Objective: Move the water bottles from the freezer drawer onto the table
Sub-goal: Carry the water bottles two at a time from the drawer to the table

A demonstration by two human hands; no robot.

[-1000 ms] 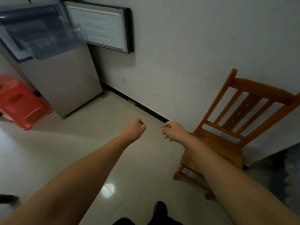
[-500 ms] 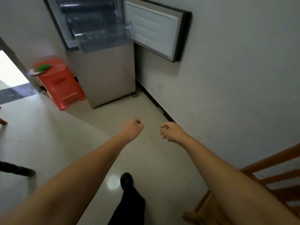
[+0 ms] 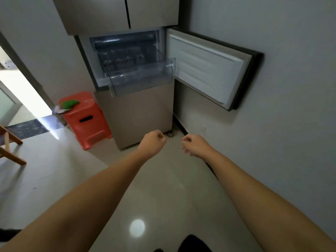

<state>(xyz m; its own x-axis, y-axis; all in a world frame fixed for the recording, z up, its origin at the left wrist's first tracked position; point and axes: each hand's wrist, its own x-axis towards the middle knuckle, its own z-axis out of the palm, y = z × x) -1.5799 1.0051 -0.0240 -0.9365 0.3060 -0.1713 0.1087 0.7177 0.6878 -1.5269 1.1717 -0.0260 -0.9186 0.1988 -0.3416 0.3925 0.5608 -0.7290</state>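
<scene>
The fridge stands ahead with its freezer door (image 3: 209, 70) swung open to the right. A clear freezer drawer (image 3: 141, 79) is pulled out of the compartment. Behind its front wall, several water bottles (image 3: 123, 61) stand in a row, seen dimly by their caps. My left hand (image 3: 152, 142) and my right hand (image 3: 194, 144) hang in front of me over the floor, well short of the drawer. Both have curled fingers and hold nothing. No table is in view.
An orange plastic stool (image 3: 87, 120) with a green item on top stands left of the fridge. A wooden chair leg (image 3: 11, 148) shows at the far left by a bright doorway. The wall runs close on the right. Glossy floor lies between me and the fridge.
The view has swung left from the wooden chair to the fridge, which now stands centred and nearer. My hands keep the same curled pose in front of me.
</scene>
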